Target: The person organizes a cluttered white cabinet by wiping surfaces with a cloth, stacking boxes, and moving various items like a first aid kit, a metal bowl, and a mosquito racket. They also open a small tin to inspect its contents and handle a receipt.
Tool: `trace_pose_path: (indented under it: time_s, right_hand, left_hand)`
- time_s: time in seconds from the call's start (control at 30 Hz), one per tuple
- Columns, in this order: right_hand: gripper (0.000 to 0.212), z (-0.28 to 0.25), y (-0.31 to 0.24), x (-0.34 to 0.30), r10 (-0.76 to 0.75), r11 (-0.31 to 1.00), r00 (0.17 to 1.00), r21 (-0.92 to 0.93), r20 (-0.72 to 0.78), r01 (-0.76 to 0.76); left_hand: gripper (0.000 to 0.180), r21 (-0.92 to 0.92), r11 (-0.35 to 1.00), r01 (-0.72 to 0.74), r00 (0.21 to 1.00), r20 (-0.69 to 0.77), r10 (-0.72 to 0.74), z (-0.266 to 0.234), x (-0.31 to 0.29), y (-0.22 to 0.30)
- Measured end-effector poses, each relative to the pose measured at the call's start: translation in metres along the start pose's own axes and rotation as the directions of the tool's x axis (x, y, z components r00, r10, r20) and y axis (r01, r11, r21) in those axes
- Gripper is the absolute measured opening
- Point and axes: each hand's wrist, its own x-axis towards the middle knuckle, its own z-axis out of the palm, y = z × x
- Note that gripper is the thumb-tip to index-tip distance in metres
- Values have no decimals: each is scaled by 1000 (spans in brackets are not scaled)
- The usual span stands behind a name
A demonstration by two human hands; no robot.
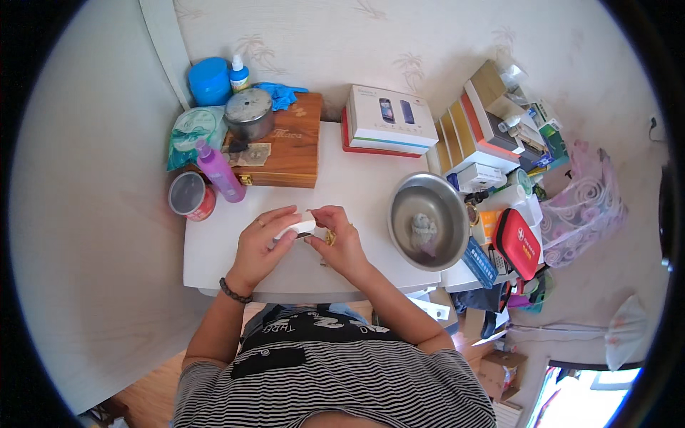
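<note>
Over the front of the white table (357, 167), my left hand (253, 250) grips a small white rounded case (298, 226) with a dark lower edge; its exact kind is unclear. A dark beaded bracelet (234, 291) circles my left wrist. Close against the case's right end is my right hand (346, 250), its fingers curled around a small gold-coloured thing (330, 237) that shows between thumb and fingers. My right fingertips partly hide that end of the case. A tiny dark bit (323, 262) lies on the tabletop below my hands.
To the right stands a steel bowl (397, 239) with a pale crumpled lump inside. Left are a purple spray bottle (220, 171), a red tin (202, 207) and a wooden box (303, 143) bearing a metal pot (250, 114). Books, a phone box (392, 118) and a red case (515, 244) sit farther off.
</note>
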Motion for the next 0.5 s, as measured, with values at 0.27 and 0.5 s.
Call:
trace_pose_path:
  time_s: [0.27,0.5]
  right_hand:
    - [48,-2,-3,4,6,1000,999,-18,37,-5]
    - [50,-7,-3,4,-80,997,996,-9,46,81]
  left_hand:
    - [36,221,959,-176,984,69,164,-3,-1,1]
    - [42,466,815,-345,937,215,274,-8,1,0]
